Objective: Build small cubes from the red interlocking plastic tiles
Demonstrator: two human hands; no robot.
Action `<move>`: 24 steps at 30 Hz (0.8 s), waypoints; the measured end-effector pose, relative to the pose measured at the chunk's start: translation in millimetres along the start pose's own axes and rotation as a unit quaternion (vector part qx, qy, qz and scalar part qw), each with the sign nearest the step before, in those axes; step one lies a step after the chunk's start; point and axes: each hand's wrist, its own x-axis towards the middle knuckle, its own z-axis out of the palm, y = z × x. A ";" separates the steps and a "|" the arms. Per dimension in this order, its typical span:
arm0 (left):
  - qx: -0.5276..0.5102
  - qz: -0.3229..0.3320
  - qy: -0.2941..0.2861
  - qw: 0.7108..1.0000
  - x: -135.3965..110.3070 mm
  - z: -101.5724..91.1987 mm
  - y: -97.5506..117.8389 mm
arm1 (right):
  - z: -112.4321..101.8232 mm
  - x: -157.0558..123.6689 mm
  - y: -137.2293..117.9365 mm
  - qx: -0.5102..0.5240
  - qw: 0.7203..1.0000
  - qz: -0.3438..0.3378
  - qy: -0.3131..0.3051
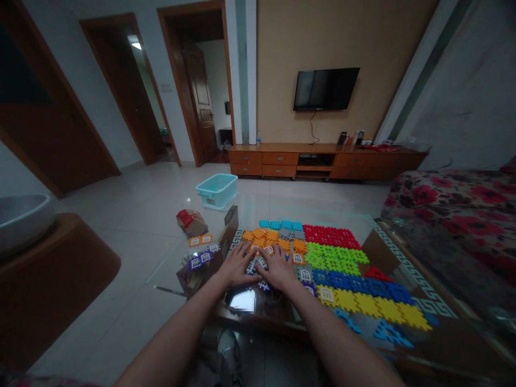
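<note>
My left hand (239,264) lies palm down with fingers spread over interlocking plastic tiles on a glass table (278,314). Close beside it, my right hand (279,267) also rests fingers outstretched on the tiles; the thumbs nearly meet. Orange tiles (262,235) reach past my fingertips. Pieces with white window inserts lie under and between the hands, partly covered. To the right are a grey window tile (305,275), a blue row (357,282), a yellow row (368,305), green tiles (334,258) and red tiles (330,234). Light blue tiles (281,224) and grey ones line the far side.
Purple window tiles (201,260) and orange window tiles (200,240) lie to the left. Loose light blue pieces (393,334) sit near the front right. Beyond are a red-and-brown bag (191,222), a turquoise tub (217,188) and a flowered sofa (455,201).
</note>
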 end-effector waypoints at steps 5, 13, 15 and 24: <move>-0.016 0.004 0.031 0.999 -0.9 -3.1 -1.3 | -1.3 5.0 -3.1 0.008 1.000 0.004 0.029; -0.025 -0.010 0.028 0.999 -1.2 -4.2 -2.5 | -5.0 8.9 -4.4 0.018 0.999 0.005 0.048; -0.022 -0.013 0.028 0.999 -1.1 -4.0 -2.1 | -5.6 8.7 -5.6 0.019 0.998 0.006 0.052; -0.041 0.007 0.049 0.998 -0.8 -2.6 -2.4 | -4.3 14.5 -13.0 0.033 0.994 0.030 0.103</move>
